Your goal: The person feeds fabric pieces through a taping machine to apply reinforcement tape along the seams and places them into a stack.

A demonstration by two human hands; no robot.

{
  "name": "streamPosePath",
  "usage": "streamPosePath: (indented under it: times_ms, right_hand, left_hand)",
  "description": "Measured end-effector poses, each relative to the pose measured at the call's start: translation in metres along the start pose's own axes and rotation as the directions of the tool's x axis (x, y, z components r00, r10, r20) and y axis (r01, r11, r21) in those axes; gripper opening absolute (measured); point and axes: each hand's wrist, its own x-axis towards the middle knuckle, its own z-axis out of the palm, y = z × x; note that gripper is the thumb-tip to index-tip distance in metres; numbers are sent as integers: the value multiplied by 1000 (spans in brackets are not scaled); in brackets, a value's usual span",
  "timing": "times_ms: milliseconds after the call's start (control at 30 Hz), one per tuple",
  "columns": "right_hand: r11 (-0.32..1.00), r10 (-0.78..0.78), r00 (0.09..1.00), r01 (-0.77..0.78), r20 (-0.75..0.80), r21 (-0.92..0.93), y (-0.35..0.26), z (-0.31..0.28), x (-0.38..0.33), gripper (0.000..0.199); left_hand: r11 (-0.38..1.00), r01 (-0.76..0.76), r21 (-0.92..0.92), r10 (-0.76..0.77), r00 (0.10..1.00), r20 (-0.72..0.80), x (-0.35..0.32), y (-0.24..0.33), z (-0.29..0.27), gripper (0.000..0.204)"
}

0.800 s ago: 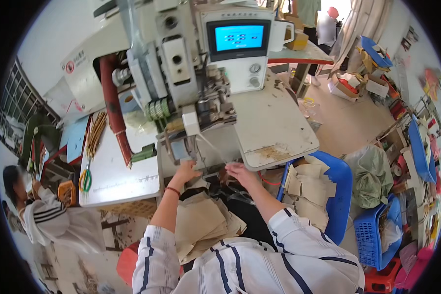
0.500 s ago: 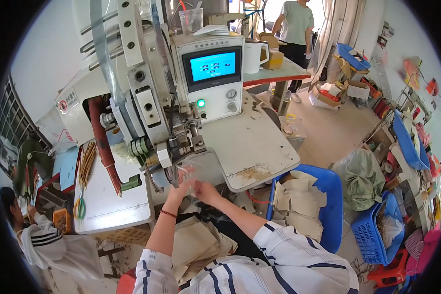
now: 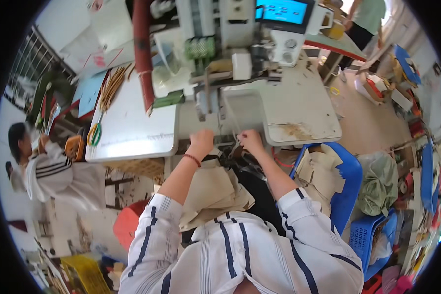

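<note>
Just in front of the machine head (image 3: 220, 59), my left hand (image 3: 202, 142) is closed, its fingers curled down and away; what they hold, if anything, is hidden. My right hand (image 3: 251, 141) is pinched a little to its right, apart from the left. A thin pale strip (image 3: 232, 113) runs down from the machine towards its fingertips, but I cannot make out what they grip. Cream-coloured flat pieces (image 3: 208, 188) lie stacked on my lap, below my left forearm. More such pieces (image 3: 318, 169) fill a blue bin (image 3: 349, 171) beside my right arm.
Left of the machine, a white table (image 3: 137, 132) holds a bundle of brown sticks (image 3: 113, 88) and scissors (image 3: 95, 133). A worktop (image 3: 304, 108) with debris lies right. Another person (image 3: 49, 166) sits at left; one (image 3: 365, 24) stands behind. A blue basket (image 3: 370, 240) is at right.
My hands were close together under the machine head; now they are apart and nearer to me, the right one farther right. The view has tilted down and turned.
</note>
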Motion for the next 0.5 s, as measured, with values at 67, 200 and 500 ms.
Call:
streamPosePath:
  times_ms: [67,200,500]
  right_hand:
    - [996,38,997,-43,66,77,-10,-1,-10,15]
    - [894,-371,928,368,35,-256,34,22,-8,16]
    - [908,11,978,-97,-208,-407,78,0,-13,14]
  left_hand:
    - [987,-48,154,80,975,-206,2,-6,-11,14]
    - [764,-15,-645,-177,956,-233,19,6,-9,12]
    - [349,-222,-910,-176,939,-297,39,-19,-5,19]
